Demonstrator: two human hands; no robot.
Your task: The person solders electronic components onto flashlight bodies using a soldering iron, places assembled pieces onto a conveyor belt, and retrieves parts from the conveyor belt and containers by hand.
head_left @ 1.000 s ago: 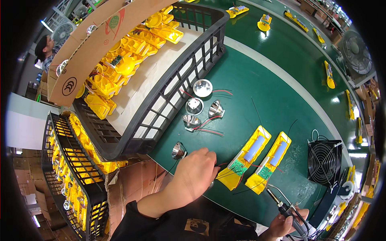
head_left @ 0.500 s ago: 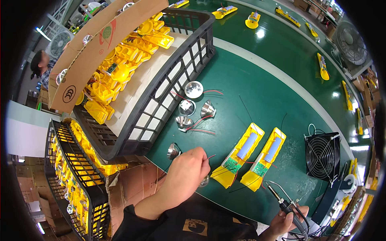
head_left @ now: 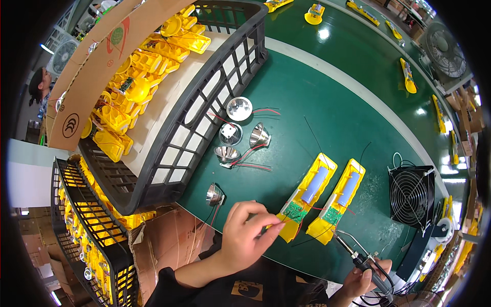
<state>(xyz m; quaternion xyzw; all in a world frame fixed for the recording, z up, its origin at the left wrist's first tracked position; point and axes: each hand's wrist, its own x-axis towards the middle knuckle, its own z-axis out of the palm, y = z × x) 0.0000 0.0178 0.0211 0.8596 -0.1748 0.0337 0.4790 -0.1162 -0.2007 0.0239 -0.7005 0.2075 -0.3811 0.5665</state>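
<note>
My left hand (head_left: pixel 248 236) is closed in a pinch, fingertips together at a thin wire beside the green circuit board (head_left: pixel 293 212) of the nearer-left yellow housing (head_left: pixel 318 174). A blue cylindrical cell (head_left: pixel 315 185) lies in that housing. To its right lies a second yellow housing (head_left: pixel 353 171) with a blue cell (head_left: pixel 350 187) and a green board (head_left: pixel 332 215). At the lower right my right hand (head_left: pixel 363 280) is wrapped round a soldering iron (head_left: pixel 362 261) with a curved metal tube alongside. Its tip is near the second housing's lower end.
Several silver reflectors (head_left: pixel 239 109) with red and black wires lie on the green table. One reflector (head_left: pixel 214 195) is nearer me. A black crate (head_left: pixel 220 82) of yellow housings stands left, a small black fan (head_left: pixel 410 197) right. A conveyor (head_left: pixel 358 56) carries more housings beyond.
My left hand has moved right and its fingertips have come to the first housing's board. A reflector partly visible beneath that hand earlier is out of sight now. The soldering iron has barely moved.
</note>
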